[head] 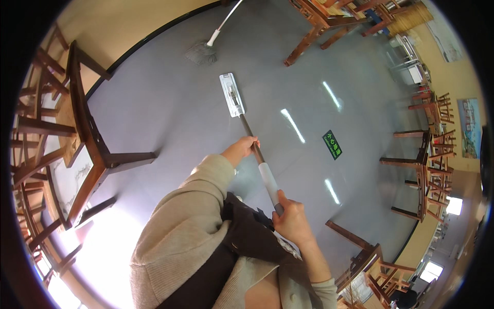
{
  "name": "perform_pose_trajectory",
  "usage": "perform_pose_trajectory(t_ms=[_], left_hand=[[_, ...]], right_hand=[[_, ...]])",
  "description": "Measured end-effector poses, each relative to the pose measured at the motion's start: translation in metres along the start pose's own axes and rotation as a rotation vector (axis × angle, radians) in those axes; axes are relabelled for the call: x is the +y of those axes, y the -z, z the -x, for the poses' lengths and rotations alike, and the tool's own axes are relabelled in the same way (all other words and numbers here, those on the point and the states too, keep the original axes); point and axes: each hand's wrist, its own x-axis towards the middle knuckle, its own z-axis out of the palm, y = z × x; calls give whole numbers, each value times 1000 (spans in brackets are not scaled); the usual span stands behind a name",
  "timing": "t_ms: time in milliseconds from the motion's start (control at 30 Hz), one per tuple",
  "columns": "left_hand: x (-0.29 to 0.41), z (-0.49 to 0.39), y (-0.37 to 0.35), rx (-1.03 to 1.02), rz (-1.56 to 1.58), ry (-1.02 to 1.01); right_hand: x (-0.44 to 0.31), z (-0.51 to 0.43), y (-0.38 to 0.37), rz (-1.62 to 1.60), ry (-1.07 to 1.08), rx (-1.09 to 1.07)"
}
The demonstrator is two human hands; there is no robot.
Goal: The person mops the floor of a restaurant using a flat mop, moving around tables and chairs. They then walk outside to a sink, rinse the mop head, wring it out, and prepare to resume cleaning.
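Note:
My left hand [248,146] grips the metal pole of a flat mop [232,94] about midway along it. Nearer my body, my right hand [290,216] is closed around the end of the pole's white and grey handle [269,182]. The mop's rectangular white head lies on the grey floor [173,100] in front of me, its long side pointing away. Beyond it, a second mop with grey strands [203,52] and a white socket rests on the floor; the upper part of its pole runs out of view. A dark floor sticker [332,145] with green writing is to the right.
A wooden table [94,154] with stools upturned on it stands at the left. Another wooden table [328,19] is at the top right, with more tables and upturned seats [424,162] along the right wall. A further table [362,266] stands at the lower right.

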Motion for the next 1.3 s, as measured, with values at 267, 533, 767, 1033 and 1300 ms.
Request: perform_pose_trajectory(t_ms=[267,533,767,1033,1300], left_hand=[[-3,32,43,-125,196,-123],[-45,79,58,-172,281,-39],[-83,99,43,-303,268,216],[-70,114,-4,-219,466,183],[-41,116,5,-183,461,75]], right_hand=[[-5,0,-3,302,193,-153],[-5,34,34,671,328,-285],[-26,69,77,923,277,-288],[-56,81,123,637,282,-59],[-62,61,117,643,276,-93]])
